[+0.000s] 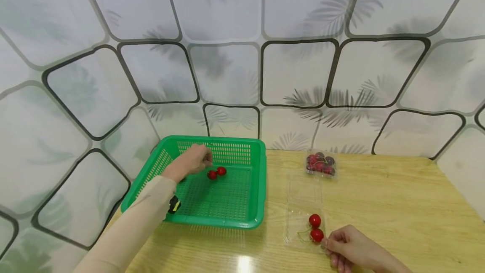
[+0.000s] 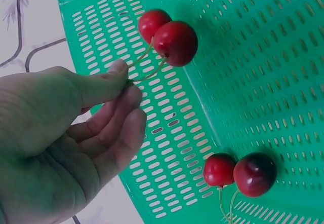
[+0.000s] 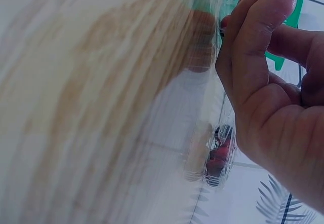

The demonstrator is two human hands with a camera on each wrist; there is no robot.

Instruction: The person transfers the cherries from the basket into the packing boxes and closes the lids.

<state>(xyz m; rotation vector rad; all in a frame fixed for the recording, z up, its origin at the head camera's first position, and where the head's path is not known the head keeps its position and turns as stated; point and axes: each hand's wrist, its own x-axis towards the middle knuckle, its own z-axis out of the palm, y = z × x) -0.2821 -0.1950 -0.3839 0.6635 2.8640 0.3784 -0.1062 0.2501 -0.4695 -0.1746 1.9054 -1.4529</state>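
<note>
My left hand point(image 1: 195, 159) reaches into a green plastic basket point(image 1: 261, 188). Between thumb and fingertips it pinches the thin stems of a cherry pair point(image 2: 174, 42), and the fruit hangs beyond the fingers. Another cherry pair point(image 2: 254, 174), one bright and one darker, lies in the basket; my wrist mostly hides it in the head view. On the table to the right, an opened clear plastic box point(image 1: 291, 226) contains two red cherries point(image 1: 316, 235) with stems. My right hand point(image 1: 350, 247) pinches the box's near right corner between thumb and index finger.
A second clear box of cherries point(image 1: 321, 164) stands farther back, near the wall. The wooden table point(image 1: 394, 205) meets a patterned wall covering point(image 1: 295, 75) at the back and sides. On my left wrist is a dark band point(image 1: 174, 204).
</note>
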